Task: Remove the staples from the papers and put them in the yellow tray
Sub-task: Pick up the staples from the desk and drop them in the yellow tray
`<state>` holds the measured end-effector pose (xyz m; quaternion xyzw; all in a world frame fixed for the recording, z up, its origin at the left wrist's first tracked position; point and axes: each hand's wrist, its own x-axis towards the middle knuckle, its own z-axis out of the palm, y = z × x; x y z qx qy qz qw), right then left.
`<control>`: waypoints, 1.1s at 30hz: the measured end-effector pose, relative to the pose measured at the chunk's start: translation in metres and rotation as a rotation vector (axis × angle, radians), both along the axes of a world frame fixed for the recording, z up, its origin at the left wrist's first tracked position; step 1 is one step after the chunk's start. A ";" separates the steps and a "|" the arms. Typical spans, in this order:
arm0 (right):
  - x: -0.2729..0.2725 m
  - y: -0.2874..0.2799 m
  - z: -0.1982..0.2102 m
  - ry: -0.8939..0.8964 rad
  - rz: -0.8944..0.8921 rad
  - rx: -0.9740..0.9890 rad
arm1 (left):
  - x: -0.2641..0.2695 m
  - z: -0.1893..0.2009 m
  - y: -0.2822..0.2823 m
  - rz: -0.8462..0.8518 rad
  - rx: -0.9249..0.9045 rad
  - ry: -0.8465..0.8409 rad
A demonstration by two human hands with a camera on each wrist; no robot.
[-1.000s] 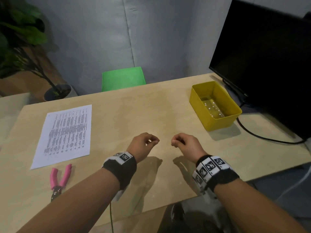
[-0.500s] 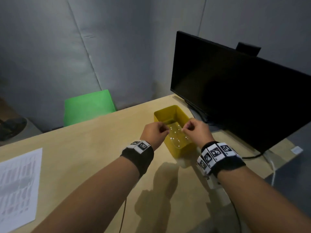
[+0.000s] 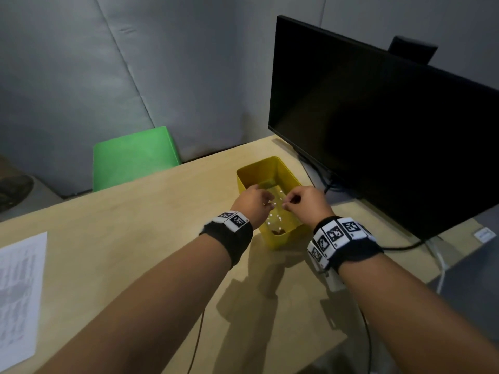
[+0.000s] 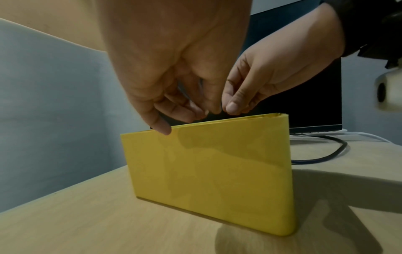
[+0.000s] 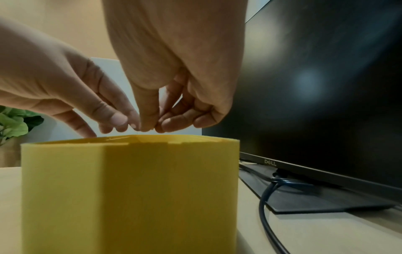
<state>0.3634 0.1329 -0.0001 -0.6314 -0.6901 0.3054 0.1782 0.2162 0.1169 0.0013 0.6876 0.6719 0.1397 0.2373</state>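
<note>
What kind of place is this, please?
Probably an office desk or workstation: a light wooden table, a large black Dell monitor with cables, and a printed white paper sheet. Grey padded panels stand behind.

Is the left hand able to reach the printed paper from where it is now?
Probably yes. The left hand hovers over the yellow tray; the printed paper lies far to its left, with only bare table between. Whether its fingers hold a staple is unclear.

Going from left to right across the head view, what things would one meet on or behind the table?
Printed paper → green chair → left hand → right hand → black monitor. The hands hover over the yellow tray.
</note>
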 end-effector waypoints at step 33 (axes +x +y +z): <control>-0.069 -0.144 -0.024 -0.155 0.680 -0.195 | -0.117 -0.026 -0.159 -0.059 -0.146 0.112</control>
